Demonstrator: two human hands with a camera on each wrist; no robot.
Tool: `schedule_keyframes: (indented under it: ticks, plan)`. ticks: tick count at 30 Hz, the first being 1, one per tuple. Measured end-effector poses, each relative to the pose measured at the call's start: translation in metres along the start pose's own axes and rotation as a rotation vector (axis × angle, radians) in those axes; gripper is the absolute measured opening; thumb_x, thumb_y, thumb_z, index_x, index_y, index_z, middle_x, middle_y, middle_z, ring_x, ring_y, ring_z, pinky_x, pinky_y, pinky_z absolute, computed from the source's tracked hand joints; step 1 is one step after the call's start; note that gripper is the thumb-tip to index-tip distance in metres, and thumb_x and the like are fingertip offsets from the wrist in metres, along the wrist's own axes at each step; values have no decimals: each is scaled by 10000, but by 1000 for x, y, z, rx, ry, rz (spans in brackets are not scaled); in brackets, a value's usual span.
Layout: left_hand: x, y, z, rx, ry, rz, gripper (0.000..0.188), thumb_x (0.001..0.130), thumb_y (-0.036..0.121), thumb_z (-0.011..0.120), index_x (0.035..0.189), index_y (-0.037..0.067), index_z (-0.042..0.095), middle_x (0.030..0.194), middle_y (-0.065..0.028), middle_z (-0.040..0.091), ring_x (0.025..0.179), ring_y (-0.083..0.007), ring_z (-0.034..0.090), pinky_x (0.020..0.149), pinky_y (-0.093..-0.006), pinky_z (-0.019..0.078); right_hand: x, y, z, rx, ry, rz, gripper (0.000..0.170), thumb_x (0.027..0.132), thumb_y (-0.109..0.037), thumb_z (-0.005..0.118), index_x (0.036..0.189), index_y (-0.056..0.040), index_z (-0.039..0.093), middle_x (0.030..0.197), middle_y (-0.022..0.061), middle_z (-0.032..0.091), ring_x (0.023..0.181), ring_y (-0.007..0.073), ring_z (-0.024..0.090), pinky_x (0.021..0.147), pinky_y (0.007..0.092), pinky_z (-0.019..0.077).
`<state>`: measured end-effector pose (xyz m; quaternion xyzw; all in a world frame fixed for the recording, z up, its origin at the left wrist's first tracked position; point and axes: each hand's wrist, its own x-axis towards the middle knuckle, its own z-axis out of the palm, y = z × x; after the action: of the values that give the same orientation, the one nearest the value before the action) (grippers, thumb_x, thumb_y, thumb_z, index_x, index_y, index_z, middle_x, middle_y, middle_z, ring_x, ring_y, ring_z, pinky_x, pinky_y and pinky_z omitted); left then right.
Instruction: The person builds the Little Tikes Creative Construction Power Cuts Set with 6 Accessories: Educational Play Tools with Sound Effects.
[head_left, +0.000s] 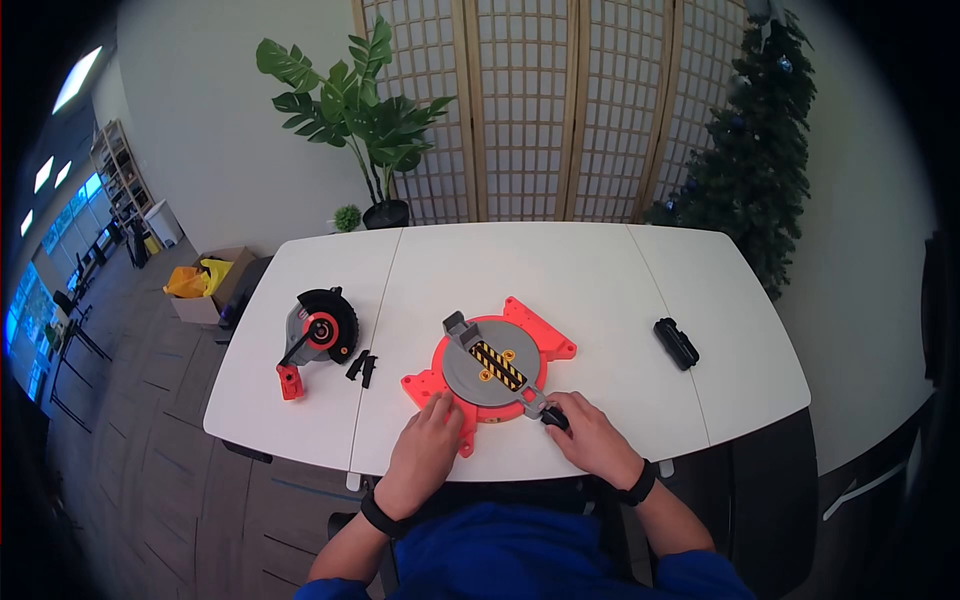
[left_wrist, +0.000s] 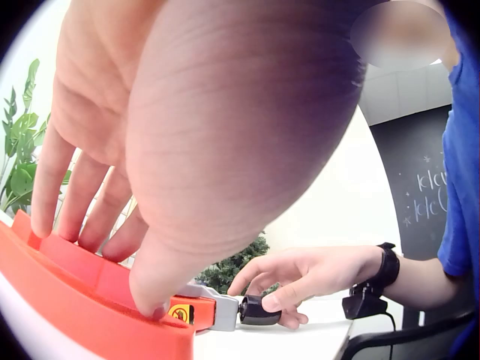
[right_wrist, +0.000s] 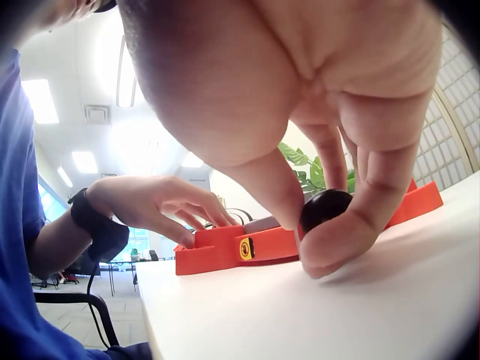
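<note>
Sitting centre-front on white table (head_left: 560, 255), red base (head_left: 540, 333) with grey disc (head_left: 456, 372), right hand (head_left: 595, 437) pinching its black knob (head_left: 556, 418) between thumb and fingers, left hand (head_left: 425, 442) resting on base, fingers extended, saw-like unit (head_left: 340, 325) well apart at left, black case (head_left: 676, 344) at right.

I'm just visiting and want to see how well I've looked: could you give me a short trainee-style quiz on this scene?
1. Multiple choice: of the two hands, the right hand grips which thing?
A) the black case
B) the black knob
C) the plant

2. True or false: the saw-shaped piece lies on the white table, apart from the red base.

3. Fill in the missing word: the strip across the gray disc is striped in black and ____.

Key:
1. B, the black knob
2. True
3. yellow
</note>
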<state>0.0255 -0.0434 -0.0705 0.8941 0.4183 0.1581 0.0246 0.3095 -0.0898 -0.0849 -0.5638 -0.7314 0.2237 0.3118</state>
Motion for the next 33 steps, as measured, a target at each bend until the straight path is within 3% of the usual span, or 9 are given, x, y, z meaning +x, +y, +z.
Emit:
schedule_keyframes:
  ticks: [11,20,26,33]
  plan:
    - [0,-1,0,9,-10,-4,452,906,147,774,1279,-34,594,1478,-249,549,1350,-408,588,1060,-466,549,0,-15,-9,91,-46,113,460,974,-89,704,1389,-27,515,1227,253,631,1032,485,673,906,520,567]
    - [-1,0,1,4,2,-3,453,897,146,780,1270,-35,598,1471,-247,554,1344,-409,590,1058,-466,548,-1,5,1,13,55,-40,478,974,-88,705,1408,-31,512,1220,252,627,1027,477,675,891,507,568]
    - [0,0,1,9,-8,-4,454,899,150,778,1273,-37,598,1474,-248,553,1349,-411,585,1059,-468,547,0,-16,-12,105,-71,134,490,968,-92,714,1410,-29,512,1228,253,625,1017,471,676,892,503,570]
    - [0,0,1,8,-3,-7,448,905,155,775,1269,-39,602,1479,-252,555,1360,-408,579,1059,-472,547,-1,-3,-4,38,-1,47,485,964,-94,716,1402,-39,515,1229,245,625,1036,481,672,892,517,565]
